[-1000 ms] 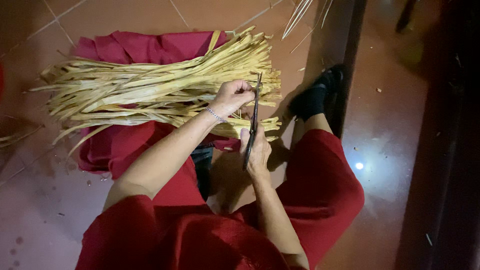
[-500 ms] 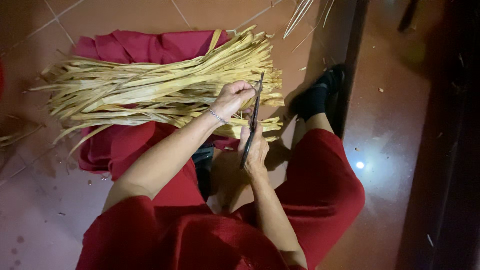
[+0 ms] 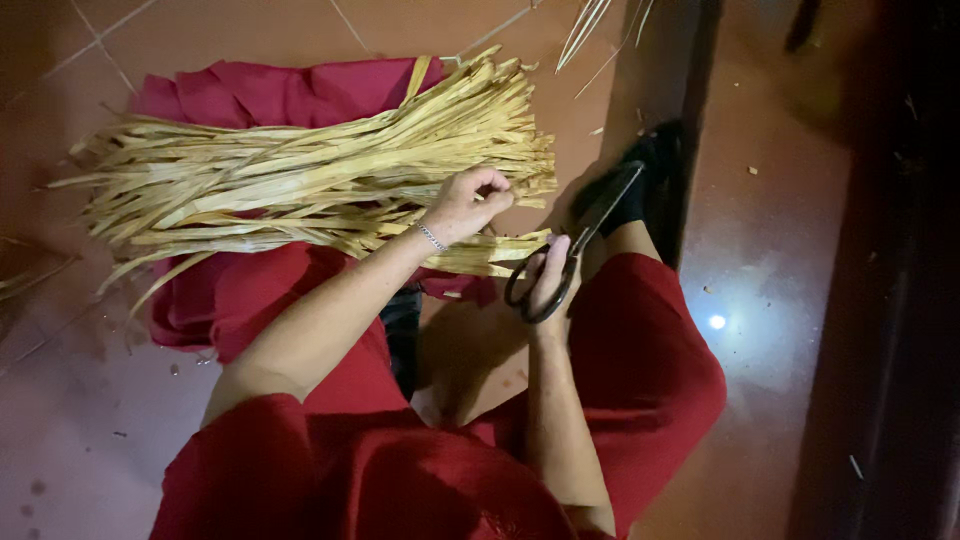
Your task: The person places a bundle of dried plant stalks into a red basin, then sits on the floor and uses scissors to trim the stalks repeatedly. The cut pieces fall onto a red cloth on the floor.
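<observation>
A thick bundle of long pale dried leaf strips point(image 3: 300, 180) lies across a dark red cloth point(image 3: 260, 95) on the floor. My left hand point(image 3: 470, 200), a thin bracelet at its wrist, is closed on a few strips near the bundle's right end. My right hand point(image 3: 548, 275) holds large black scissors point(image 3: 580, 240) by the handles; the blades are together and point up and to the right, away from the strips. I sit on the floor in red clothing with one leg stretched out.
Reddish floor tiles point(image 3: 760, 330) surround me, with small scraps scattered on them. My foot in a black shoe point(image 3: 640, 170) rests by a dark upright edge point(image 3: 690, 110). A few loose strips point(image 3: 590, 25) hang in at the top.
My right hand has swung the scissors from pointing nearly straight up over the strip ends to pointing up and rightward, clear of the bundle. My left hand keeps its grip.
</observation>
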